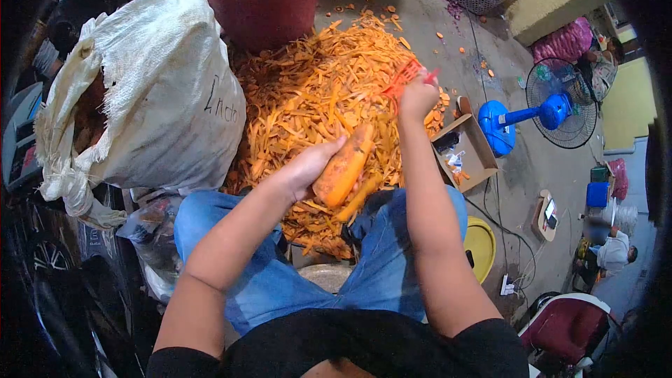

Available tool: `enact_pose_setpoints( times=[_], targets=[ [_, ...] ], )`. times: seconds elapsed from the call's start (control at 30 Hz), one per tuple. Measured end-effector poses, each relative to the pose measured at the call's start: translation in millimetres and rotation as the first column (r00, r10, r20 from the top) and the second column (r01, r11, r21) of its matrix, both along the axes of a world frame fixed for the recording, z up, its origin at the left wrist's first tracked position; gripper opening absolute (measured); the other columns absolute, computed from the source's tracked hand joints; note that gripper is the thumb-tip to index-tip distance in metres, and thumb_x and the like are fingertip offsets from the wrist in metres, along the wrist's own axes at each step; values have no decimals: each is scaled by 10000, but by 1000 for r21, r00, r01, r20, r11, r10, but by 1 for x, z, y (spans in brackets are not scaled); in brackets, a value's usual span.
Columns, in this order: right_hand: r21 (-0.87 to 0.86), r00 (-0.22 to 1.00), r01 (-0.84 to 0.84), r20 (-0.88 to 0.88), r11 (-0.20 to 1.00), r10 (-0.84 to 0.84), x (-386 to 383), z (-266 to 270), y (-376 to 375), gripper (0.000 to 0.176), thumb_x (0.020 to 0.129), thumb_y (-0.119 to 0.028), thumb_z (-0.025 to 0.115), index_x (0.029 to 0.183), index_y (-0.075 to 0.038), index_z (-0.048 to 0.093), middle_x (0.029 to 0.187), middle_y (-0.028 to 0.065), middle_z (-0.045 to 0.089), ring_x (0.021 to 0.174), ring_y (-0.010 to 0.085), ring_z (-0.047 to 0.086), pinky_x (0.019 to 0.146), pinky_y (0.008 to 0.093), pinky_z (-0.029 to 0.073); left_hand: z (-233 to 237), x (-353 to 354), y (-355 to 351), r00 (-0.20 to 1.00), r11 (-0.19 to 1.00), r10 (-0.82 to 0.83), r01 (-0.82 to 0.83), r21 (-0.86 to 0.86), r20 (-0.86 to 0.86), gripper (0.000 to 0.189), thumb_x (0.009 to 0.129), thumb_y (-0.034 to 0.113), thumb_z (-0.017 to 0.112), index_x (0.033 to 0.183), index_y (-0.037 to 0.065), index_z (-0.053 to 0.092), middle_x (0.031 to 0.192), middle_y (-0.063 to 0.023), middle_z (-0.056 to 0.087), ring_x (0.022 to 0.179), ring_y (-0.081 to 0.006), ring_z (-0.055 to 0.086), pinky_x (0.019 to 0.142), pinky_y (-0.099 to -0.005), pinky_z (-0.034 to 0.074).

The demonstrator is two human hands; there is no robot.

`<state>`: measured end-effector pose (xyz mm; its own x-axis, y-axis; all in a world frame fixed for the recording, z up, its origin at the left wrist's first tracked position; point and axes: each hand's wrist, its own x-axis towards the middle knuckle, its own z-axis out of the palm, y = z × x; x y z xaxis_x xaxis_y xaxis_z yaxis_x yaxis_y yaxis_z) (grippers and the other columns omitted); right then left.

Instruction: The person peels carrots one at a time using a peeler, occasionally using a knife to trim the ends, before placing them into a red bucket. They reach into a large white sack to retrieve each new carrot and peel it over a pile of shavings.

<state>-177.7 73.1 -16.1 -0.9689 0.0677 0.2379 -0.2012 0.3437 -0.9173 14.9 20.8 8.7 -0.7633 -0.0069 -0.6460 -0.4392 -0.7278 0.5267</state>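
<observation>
My left hand (312, 169) is wrapped round a thick carrot (344, 171), held at a slant above my knees. The carrot is mostly bright orange, with darker patches near its upper end. Higher up and to the right, my right hand (418, 101) is closed on a red peeler (404, 78), apart from the carrot. Its blade is too small to make out. Below both hands spreads a big heap of orange peelings (301, 115), reaching back between my legs.
A white woven sack (164, 91) stands at my left, near a dark red tub (255, 3). To the right are a cardboard box (476, 150), a blue fan (539, 112) and a yellow lid (479, 248). Cables (500, 220) cross the floor. Another person (616, 252) is far right.
</observation>
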Motion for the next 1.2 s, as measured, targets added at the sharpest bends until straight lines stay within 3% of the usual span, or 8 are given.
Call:
enact_pose_setpoints(
  times=[0.1, 0.17, 0.33, 0.6, 0.67, 0.87, 0.97, 1.2],
  targets=[
    [-80, 990, -103, 90, 992, 110, 6, 12, 0, 269, 823, -207, 416, 676, 7, 482, 545, 104, 504, 488, 211, 467, 490, 316, 365, -11, -6, -15, 992, 990, 117, -114, 80, -41, 412, 859, 353, 240, 1028, 37, 444, 851, -115, 551, 708, -207, 560, 612, -305, 477],
    [23, 956, -245, -162, 969, 246, 24, 1, -9, 265, 821, -203, 424, 686, 16, 486, 541, 98, 500, 497, 190, 474, 479, 305, 359, -14, -8, -18, 981, 976, 193, -190, 111, -12, 409, 857, 353, 244, 1030, 40, 443, 828, -109, 549, 685, -205, 558, 608, -308, 478],
    [-101, 825, -557, 51, 825, 563, 94, 22, -19, 228, 810, -194, 440, 733, 10, 505, 571, 117, 510, 521, 195, 494, 493, 319, 377, -11, -11, -22, 962, 957, 272, -268, 111, -21, 378, 862, 347, 220, 986, 73, 450, 821, -86, 550, 685, -175, 549, 598, -316, 467],
    [212, 989, 29, -145, 977, 3, -6, -8, 4, 294, 793, -238, 476, 723, 47, 497, 557, 118, 505, 503, 212, 463, 490, 330, 356, 12, 5, -1, 976, 973, -198, 207, 99, -94, 427, 851, 368, 276, 972, 3, 462, 739, -120, 555, 605, -209, 561, 553, -312, 475],
    [92, 980, 69, 181, 993, -85, -15, -6, 8, 339, 795, -266, 475, 698, 58, 495, 527, 114, 485, 482, 210, 445, 484, 332, 349, 2, 2, -3, 977, 976, -159, 177, 130, -142, 429, 852, 368, 271, 993, 8, 456, 762, -124, 550, 611, -202, 558, 549, -311, 476],
    [-278, 934, -303, 103, 911, 342, 57, 20, -20, 254, 798, -209, 467, 677, 15, 478, 555, 113, 480, 518, 201, 466, 497, 323, 357, -26, -13, -18, 976, 974, 219, -218, 63, -11, 371, 858, 319, 252, 1011, 57, 466, 806, -88, 554, 634, -188, 556, 530, -295, 475],
    [-140, 859, -495, 67, 857, 507, 91, 18, -23, 225, 794, -189, 465, 674, 2, 465, 545, 124, 459, 504, 224, 451, 489, 329, 350, -30, -13, -24, 955, 951, 291, -283, 129, -55, 359, 859, 313, 248, 1012, 67, 459, 834, -74, 559, 677, -163, 552, 591, -280, 467],
    [53, 972, -213, -87, 976, 217, 32, -8, -22, 207, 780, -178, 467, 678, 1, 481, 564, 135, 503, 520, 302, 480, 497, 357, 366, -20, -2, -4, 998, 997, 40, -37, 64, -38, 374, 856, 344, 282, 959, 37, 469, 782, -83, 561, 644, -182, 555, 582, -296, 470]
  ],
)
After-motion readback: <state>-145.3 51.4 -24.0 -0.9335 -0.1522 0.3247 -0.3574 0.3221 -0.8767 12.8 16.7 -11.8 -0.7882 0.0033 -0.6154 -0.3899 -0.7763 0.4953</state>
